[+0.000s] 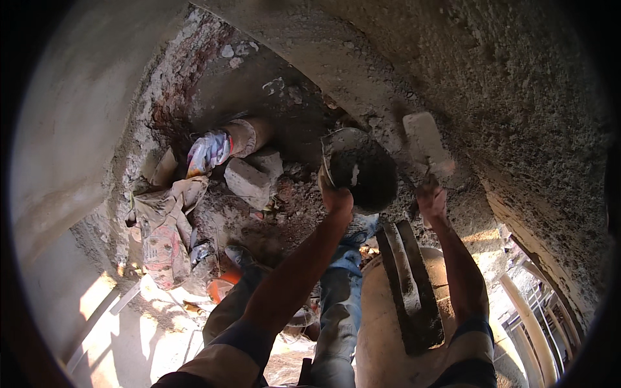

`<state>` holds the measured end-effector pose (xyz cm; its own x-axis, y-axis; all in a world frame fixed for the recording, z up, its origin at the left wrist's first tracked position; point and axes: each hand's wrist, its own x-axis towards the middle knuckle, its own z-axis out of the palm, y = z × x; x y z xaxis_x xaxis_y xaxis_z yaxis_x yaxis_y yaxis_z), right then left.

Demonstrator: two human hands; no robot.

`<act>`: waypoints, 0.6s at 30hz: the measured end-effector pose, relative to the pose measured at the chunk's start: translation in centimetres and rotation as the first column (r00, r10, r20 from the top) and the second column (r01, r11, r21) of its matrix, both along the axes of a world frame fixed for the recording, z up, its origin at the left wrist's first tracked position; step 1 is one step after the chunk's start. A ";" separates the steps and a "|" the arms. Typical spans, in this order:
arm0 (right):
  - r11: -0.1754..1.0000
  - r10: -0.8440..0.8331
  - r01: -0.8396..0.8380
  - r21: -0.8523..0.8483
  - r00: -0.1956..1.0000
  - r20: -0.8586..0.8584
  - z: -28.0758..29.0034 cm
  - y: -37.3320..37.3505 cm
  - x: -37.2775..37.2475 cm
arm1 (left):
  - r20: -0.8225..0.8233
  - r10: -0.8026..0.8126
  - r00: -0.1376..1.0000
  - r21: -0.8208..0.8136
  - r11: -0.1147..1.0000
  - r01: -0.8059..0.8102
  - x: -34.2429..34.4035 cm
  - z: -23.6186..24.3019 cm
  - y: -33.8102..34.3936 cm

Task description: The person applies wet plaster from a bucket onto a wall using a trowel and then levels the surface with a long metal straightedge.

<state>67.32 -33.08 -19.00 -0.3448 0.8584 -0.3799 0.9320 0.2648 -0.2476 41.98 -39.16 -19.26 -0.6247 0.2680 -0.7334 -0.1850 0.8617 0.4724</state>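
Observation:
My left hand (338, 202) is closed on the near-left rim of a round, dark mortar pan (369, 171). The pan is tilted, and its inside is dark with a small pale patch. To its right, my right hand (431, 200) is wrapped round the handle of what looks like a trowel (425, 142). Its pale rectangular blade points away from me, over or against the rough plastered surface. Whether the blade touches that surface I cannot tell. My fingers hide most of the handle.
A pipe (251, 137) with a plastic bag (210, 152) at its end lies beyond a broken block (249, 181). A crumpled sack (165, 249) is at left. A grooved dark beam (414, 291) rests by my right arm. Rough wall (517, 97) slopes down on the right.

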 end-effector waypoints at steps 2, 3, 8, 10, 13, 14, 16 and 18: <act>0.959 -0.257 0.258 -0.119 0.966 0.024 -3.8 1.4 1.7 | 0.181 0.028 0.983 -0.017 1.000 -0.025 -1.1 1.3 -0.9; 0.939 -0.338 0.334 -0.081 0.940 -0.039 -5.4 1.2 2.1 | 0.268 0.044 0.963 -0.029 0.999 -0.037 -1.9 1.7 -1.5; 0.987 -0.124 0.106 -0.124 0.981 -0.148 5.4 -1.0 -16.6 | 0.118 0.051 0.992 -0.129 0.991 -0.036 -10.0 7.1 -10.0; 0.952 -0.301 0.282 -0.119 0.932 -0.202 8.7 -3.4 -20.8 | 0.078 0.128 0.989 -0.173 0.978 -0.113 -12.8 9.7 -13.1; 0.897 -0.425 0.435 -0.083 0.793 -0.437 15.4 -6.4 -24.8 | -0.009 0.229 0.973 -0.065 0.971 -0.229 -16.5 12.2 -20.3; 0.922 -0.326 0.385 0.048 0.836 -0.442 16.6 -8.0 -24.9 | 0.001 0.271 0.962 -0.036 0.962 -0.271 -18.0 13.9 -21.9; 0.940 -0.292 0.338 0.040 0.863 -0.412 18.9 -10.6 -25.0 | 0.040 0.309 0.950 -0.033 0.951 -0.307 -20.8 18.0 -25.0; 0.934 -0.311 0.234 -0.270 0.905 -0.291 21.5 -12.5 -26.9 | 0.097 0.305 0.947 -0.053 0.952 -0.301 -24.1 21.6 -27.9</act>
